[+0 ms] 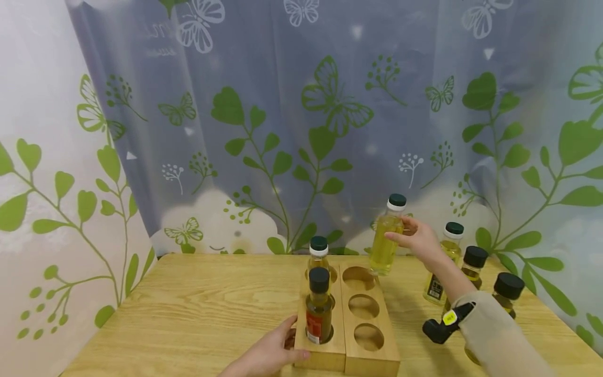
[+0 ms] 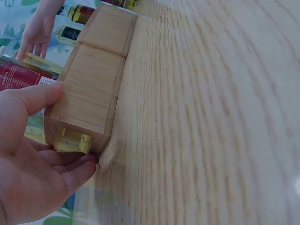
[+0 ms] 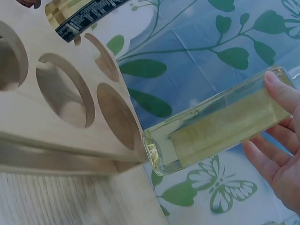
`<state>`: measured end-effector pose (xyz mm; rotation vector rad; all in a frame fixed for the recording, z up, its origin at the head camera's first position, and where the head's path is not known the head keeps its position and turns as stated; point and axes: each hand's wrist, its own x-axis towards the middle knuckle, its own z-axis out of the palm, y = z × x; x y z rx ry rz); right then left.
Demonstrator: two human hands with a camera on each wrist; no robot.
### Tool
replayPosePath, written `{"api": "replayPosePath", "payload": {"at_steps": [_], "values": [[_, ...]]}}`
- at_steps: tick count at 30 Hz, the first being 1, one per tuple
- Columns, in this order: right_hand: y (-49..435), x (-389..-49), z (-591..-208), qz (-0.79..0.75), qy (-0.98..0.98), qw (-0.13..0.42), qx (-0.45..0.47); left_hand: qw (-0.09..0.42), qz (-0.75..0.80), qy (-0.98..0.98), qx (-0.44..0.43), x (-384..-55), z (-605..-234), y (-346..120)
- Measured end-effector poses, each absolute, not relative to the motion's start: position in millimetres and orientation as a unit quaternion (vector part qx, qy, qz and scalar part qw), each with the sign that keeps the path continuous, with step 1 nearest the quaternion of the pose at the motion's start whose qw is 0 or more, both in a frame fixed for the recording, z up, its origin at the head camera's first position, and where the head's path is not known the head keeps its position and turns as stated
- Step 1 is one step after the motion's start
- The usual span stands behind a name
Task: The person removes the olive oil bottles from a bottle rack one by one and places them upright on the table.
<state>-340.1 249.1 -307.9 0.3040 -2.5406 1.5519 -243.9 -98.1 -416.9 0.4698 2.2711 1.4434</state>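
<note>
In the head view, my right hand [image 1: 416, 238] grips a clear bottle [image 1: 386, 246] of yellow oil with a dark green cap. It is raised and slightly tilted, its base close over the far right hole of a wooden bottle rack [image 1: 322, 361]. The right wrist view shows thumb and fingers on opposite sides of this bottle [image 3: 225, 126]. With its thumb on the front face and fingers round the side, my left hand [image 2: 33, 154] holds the rack's left front corner. A red-labelled dark-capped bottle [image 1: 319, 309] occupies the front left hole; behind it stands a green-capped bottle [image 1: 318, 248].
Right of the rack stand a green-capped oil bottle [image 1: 435, 288] and two black-capped bottles, one [image 1: 473, 259] behind the other [image 1: 509, 288], partly hidden by my right forearm. A patterned curtain [image 1: 282, 131] hangs behind the wooden table [image 1: 202, 298].
</note>
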Motion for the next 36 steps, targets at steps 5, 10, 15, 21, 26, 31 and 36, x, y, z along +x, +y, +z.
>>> {"api": "replayPosePath", "payload": {"at_steps": [5,10,15,21,26,31,36], "values": [[258,-337,-311,0.503,-0.856,0.077,0.09,0.203,0.517,0.815,0.167,-245,-419,-98],[265,-335,-315,0.488,-0.865,0.08,0.083,0.202,0.516,0.816,0.167,-245,-419,-98],[271,-337,-321,0.479,-0.87,0.084,0.078,0.204,0.517,0.814,0.166,-244,-418,-97],[274,-337,-330,0.478,-0.871,0.085,0.075,0.204,0.516,0.815,0.167,-244,-418,-97],[274,-337,-337,0.477,-0.873,0.08,0.07,0.201,0.516,0.815,0.17,-244,-418,-97],[275,-338,-344,0.47,-0.877,0.073,0.065,0.199,0.515,0.816,0.172,-244,-418,-97],[276,-338,-350,0.469,-0.879,0.068,0.057,0.198,0.512,0.818,0.17,-244,-418,-97]]}}
